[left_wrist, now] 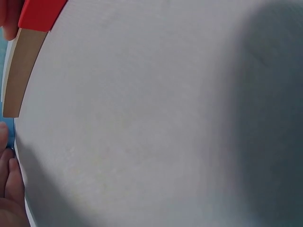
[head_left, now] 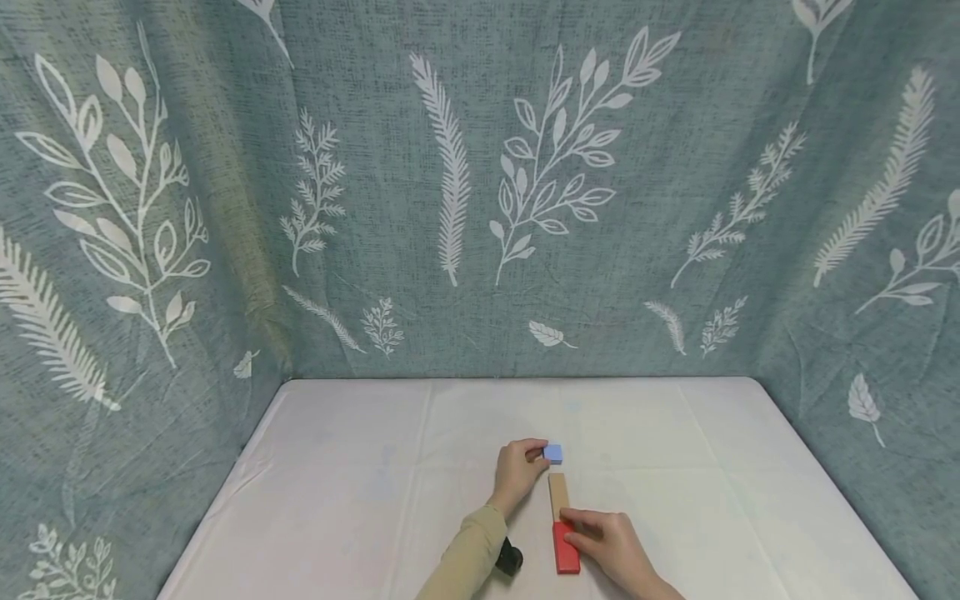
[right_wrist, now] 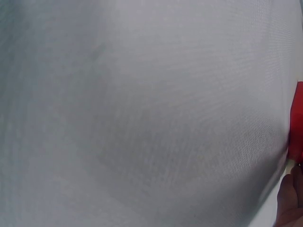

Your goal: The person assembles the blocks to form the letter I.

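My left hand [head_left: 517,473] reaches to the far end of a row of blocks and pinches a small blue block [head_left: 552,453] between thumb and fingers. Just nearer lies a long bare-wood block [head_left: 558,493], with a narrow gap to the blue one in the head view. A red block [head_left: 566,550] continues the line toward me, meeting the wood block end to end. From the right side, my right hand [head_left: 611,546] holds the red block near this joint with thumb and index finger. In the left wrist view the blue block [left_wrist: 8,132] shows only partly at the left edge.
A white cloth [head_left: 337,467] covers the table. Patterned green curtains [head_left: 480,208] hang behind it and at both sides. A black wrist camera [head_left: 509,558] sits by the left sleeve [head_left: 468,554].
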A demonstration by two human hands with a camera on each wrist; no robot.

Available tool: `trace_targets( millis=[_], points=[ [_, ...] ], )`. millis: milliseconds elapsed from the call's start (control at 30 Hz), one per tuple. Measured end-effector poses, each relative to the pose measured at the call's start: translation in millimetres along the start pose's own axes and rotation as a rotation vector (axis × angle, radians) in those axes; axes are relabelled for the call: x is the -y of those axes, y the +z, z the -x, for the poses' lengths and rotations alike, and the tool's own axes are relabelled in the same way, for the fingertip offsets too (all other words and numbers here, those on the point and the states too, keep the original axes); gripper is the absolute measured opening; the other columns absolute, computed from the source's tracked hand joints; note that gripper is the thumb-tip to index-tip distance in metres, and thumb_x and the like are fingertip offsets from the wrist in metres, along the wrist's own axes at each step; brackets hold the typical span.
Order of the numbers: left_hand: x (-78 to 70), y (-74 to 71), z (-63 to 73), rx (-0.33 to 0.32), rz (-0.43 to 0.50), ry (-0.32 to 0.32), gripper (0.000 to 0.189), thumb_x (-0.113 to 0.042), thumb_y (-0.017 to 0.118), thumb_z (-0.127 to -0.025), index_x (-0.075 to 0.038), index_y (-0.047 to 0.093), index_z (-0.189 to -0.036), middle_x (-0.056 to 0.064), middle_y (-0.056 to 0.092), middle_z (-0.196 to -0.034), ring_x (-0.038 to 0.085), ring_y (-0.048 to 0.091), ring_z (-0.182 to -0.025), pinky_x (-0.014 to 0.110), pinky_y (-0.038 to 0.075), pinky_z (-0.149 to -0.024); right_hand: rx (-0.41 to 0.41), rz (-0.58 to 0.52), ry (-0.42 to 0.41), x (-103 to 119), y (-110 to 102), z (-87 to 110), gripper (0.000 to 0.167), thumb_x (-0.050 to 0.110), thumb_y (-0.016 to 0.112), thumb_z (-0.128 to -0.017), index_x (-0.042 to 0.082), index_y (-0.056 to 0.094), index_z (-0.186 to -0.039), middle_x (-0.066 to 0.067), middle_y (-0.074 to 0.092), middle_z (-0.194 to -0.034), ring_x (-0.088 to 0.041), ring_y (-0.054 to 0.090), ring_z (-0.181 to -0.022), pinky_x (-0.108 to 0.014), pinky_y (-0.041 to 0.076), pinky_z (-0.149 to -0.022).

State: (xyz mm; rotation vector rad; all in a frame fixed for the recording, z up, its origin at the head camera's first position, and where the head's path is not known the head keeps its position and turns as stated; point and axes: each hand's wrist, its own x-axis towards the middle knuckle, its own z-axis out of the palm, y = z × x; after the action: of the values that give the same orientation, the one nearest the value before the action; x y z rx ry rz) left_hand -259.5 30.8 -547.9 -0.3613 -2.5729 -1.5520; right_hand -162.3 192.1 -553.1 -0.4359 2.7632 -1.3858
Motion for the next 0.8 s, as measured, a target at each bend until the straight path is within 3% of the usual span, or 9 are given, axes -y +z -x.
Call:
trace_targets(
  millis=[800],
  points=[
    [-1.0, 0.4, 2.5, -0.019, -0.005, 0.004, 0.023, 0.004, 0.072, -0.076, 0.006, 0.071, -0.099, 0.021, 0.072, -0.097, 0.028, 0.071, -0.091, 0.034, 0.059, -0.077, -0.007, 0.019, 0.006, 1.2, 0.9, 0.6, 0.034, 0.022, 0.073, -0.082, 0.005, 0.070, -0.111, -0.008, 0.071, -0.110, -0.028, 0.066, -0.106, -0.034, 0.057, -0.086]
  ],
)
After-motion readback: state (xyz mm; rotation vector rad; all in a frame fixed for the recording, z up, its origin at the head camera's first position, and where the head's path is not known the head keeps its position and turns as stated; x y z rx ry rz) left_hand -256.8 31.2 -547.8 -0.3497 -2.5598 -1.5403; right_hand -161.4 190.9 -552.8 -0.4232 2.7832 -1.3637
